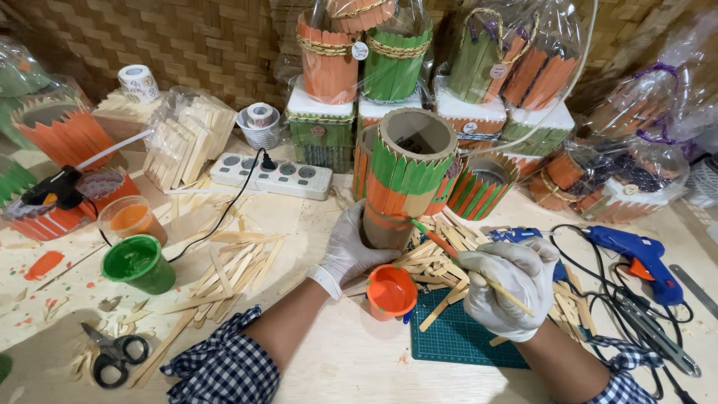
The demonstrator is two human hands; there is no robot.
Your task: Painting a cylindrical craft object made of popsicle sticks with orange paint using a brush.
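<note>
The left hand (350,251), in a white glove, is closed around the bare lower part of a cardboard tube (404,179) that stands near the middle of the worktop (336,359), tilted a little with its open mouth up and toward the far side; its long axis runs nearly upright, and its upper part is clad in flat sticks painted green above and orange below. The right hand (508,288), also gloved, is curled shut in a pen grip on a thin paintbrush (467,263), whose handle slants down and to the right past the fingers while its orange-tipped end points up and left, touching or nearly touching the tube at the lower edge of the orange band. So the tube lies up and to the left of the right hand, just beyond the brush tip, and the left hand is the one already on it. A small orange paint cup (390,292) sits between the two wrists, just below the tube, beside a green cutting mat (456,340). Loose plain sticks (232,269) lie scattered to the left, near a green cup (138,263)
</note>
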